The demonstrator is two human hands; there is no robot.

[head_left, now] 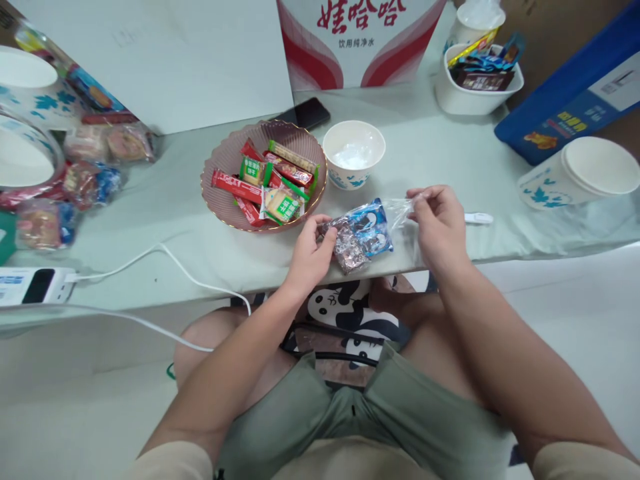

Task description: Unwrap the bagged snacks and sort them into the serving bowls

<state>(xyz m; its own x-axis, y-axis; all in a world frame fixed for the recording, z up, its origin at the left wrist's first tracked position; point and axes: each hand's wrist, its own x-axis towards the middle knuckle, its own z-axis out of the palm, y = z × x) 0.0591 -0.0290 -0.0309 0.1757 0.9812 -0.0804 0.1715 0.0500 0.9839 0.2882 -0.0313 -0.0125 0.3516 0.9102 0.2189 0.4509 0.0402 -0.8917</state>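
Observation:
Between my hands, at the table's front edge, is a clear plastic bag [400, 212] with a blue snack packet [371, 227] and a dark brown snack packet [349, 248] inside. My left hand [315, 252] is closed on the bag's left end, its thumb over the brown packet. The right hand [439, 217] pinches the bag's loose clear end and pulls it out to the right. Left of the bag stands a pink ribbed glass bowl [213, 180] with several wrapped snacks in red and green. Just behind the bag sits a paper cup [350, 179] with crumpled clear plastic in it.
A white tub [453, 97] of snack packets stands at the back right, near stacked paper cups [570, 180] and a blue box [560, 100]. A phone [310, 113] lies behind the bowl. Bagged snacks [83, 183] and a power strip [37, 285] with white cable [170, 253] are left.

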